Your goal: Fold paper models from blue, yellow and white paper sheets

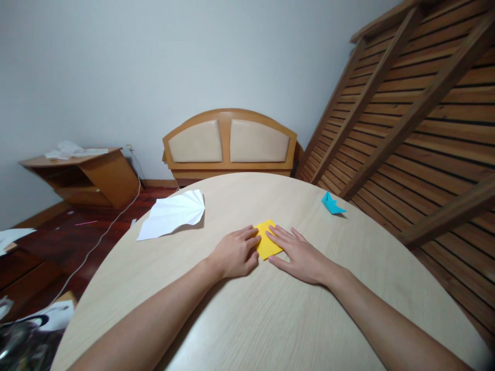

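Currently pressing: both hands are lying flat, fingers spread, on the yellow paper [267, 244].
Left hand [234, 253]: pinning its left edge.
Right hand [299, 254]: covering its right side.
Paper: lying centre frame on the counter [240, 319].
Advice: keep pressure even, edges aligned.

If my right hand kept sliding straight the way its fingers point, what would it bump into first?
The right hand points up-left over the yellow paper; just beyond it are the left hand's fingertips. Those probably come first, though the gap is hard to judge.
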Tool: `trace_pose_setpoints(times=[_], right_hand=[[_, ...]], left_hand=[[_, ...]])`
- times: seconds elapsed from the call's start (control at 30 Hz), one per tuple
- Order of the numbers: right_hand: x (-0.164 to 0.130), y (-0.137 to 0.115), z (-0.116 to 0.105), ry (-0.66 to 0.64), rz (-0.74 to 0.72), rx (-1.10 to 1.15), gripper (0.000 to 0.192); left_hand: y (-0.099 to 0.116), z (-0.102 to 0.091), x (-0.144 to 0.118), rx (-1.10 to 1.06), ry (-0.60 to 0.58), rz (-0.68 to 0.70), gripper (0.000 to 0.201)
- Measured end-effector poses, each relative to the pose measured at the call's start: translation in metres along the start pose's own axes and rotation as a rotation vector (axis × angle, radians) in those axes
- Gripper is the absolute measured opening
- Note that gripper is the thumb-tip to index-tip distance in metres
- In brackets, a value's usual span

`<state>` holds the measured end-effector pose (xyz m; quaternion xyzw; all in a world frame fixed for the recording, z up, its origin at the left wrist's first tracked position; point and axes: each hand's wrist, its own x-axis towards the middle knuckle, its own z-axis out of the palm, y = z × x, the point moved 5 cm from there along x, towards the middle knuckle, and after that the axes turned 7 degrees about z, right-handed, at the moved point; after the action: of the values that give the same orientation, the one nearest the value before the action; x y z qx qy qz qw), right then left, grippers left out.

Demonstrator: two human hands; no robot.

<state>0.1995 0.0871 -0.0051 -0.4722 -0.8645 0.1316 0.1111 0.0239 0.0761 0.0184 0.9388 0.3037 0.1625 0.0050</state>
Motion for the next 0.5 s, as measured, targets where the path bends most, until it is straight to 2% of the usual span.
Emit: trace_pose_setpoints(times=[0.2,0.5], right_hand=[[-0.0002,0.0049,0.0012,0.023,-0.013,0.005,0.072],[0.0042,-0.0003,-0.0028,0.069,-0.050,0.014,0.060]], left_hand=[[0.0033,-0.0027,0.0016,-0.091,0.005,0.095,0.031],[0.0008,-0.0043,0.0007,-0.084,0.024,0.012,0.032]])
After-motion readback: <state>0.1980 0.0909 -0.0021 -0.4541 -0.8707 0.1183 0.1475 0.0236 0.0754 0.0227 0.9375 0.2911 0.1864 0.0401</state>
